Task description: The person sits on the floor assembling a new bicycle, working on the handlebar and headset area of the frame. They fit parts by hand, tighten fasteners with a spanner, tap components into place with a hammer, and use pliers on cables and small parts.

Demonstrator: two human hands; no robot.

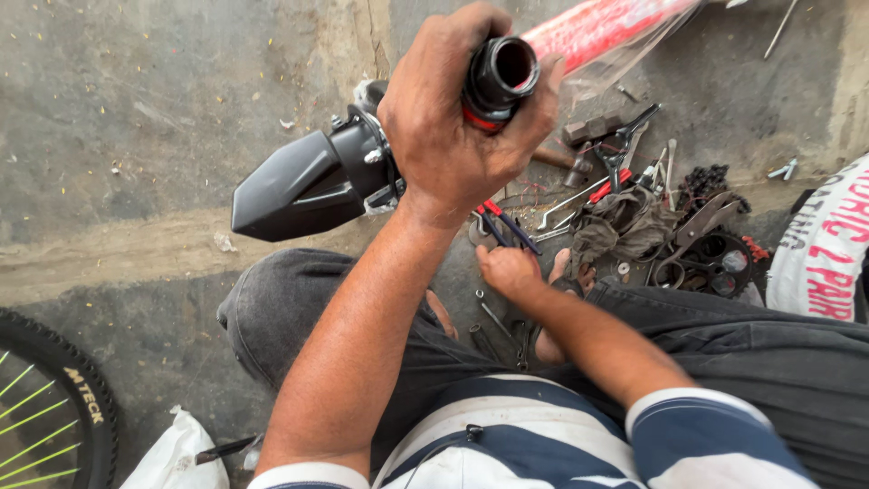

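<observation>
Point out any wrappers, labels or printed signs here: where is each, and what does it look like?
Clear plastic wrap: top centre, loose around a red printed tube.
White banner or sack: right edge, curved, red and dark lettering.
Tyre: bottom left, black, pale printed mark on its sidewall.
White plastic bag: bottom left, crumpled, no print visible.

Roadside bicycle repair spot: bare concrete ground (136, 109), scattered hand tools (625, 172), bicycle wheel (45, 407).

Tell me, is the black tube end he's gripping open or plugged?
Open: the tube end under the left hand shows a dark hollow bore.
</observation>
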